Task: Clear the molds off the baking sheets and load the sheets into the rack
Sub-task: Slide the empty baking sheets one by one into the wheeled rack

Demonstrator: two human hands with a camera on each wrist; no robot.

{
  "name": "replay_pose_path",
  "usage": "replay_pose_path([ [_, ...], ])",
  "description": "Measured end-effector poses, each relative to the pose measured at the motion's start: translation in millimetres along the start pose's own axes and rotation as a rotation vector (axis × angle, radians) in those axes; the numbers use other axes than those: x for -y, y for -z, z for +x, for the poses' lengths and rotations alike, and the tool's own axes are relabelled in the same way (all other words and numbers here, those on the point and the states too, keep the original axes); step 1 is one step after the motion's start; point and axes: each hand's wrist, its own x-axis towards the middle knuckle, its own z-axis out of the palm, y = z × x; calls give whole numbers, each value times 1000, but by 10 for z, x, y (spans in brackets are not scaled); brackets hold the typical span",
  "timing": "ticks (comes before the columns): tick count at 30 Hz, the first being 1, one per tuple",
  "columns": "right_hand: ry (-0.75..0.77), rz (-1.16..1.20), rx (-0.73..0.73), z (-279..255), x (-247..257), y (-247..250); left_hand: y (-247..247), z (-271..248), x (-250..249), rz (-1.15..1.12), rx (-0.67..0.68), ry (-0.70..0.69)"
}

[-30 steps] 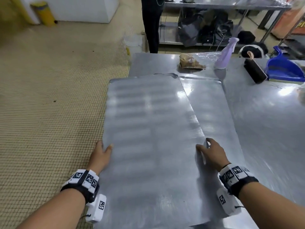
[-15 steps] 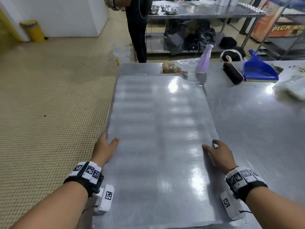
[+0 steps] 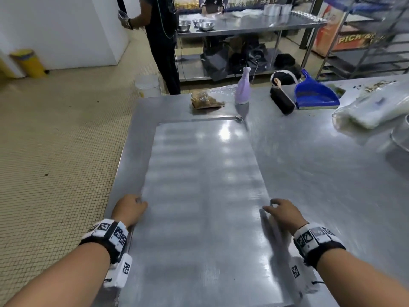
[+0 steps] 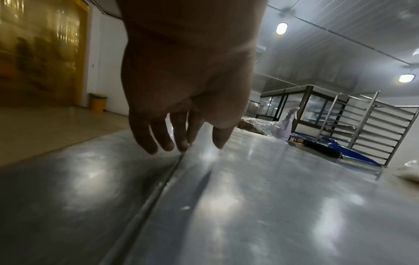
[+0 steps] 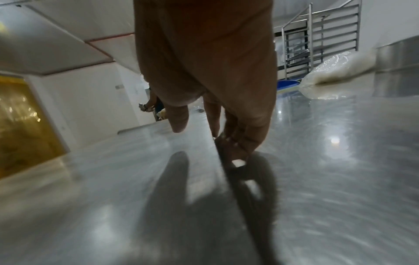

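Observation:
A bare steel baking sheet (image 3: 203, 196) lies flat on the steel table (image 3: 321, 178), long side running away from me. The rim of a second sheet (image 3: 199, 119) shows just beyond its far end, underneath. My left hand (image 3: 130, 208) holds the left long edge, fingertips (image 4: 183, 146) down at the rim and thumb over the sheet (image 4: 272, 197). On the right long edge my right hand (image 3: 281, 211) grips too; in the right wrist view its fingers (image 5: 235, 143) curl under the sheet (image 5: 113, 179). No molds are on it. The empty metal rack (image 3: 376, 41) stands at the far right.
Past the sheet stand a brown bag (image 3: 205, 100), a purple spray bottle (image 3: 242, 89), a black brush (image 3: 282, 100) and a blue dustpan (image 3: 314, 94). A plastic bag (image 3: 371, 107) lies at the right. A person (image 3: 161, 41) stands by a second table (image 3: 243, 25).
The sheet, held askew over the lower sheet a second ago, now lies squared on top of it. Both hands stayed on its long edges.

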Motion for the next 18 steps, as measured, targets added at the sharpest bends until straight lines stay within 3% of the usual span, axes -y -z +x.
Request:
replay_pose_path([
  [18,16,74,-40,-80,-139,-142,-272,-245,163,-378,-109,139],
])
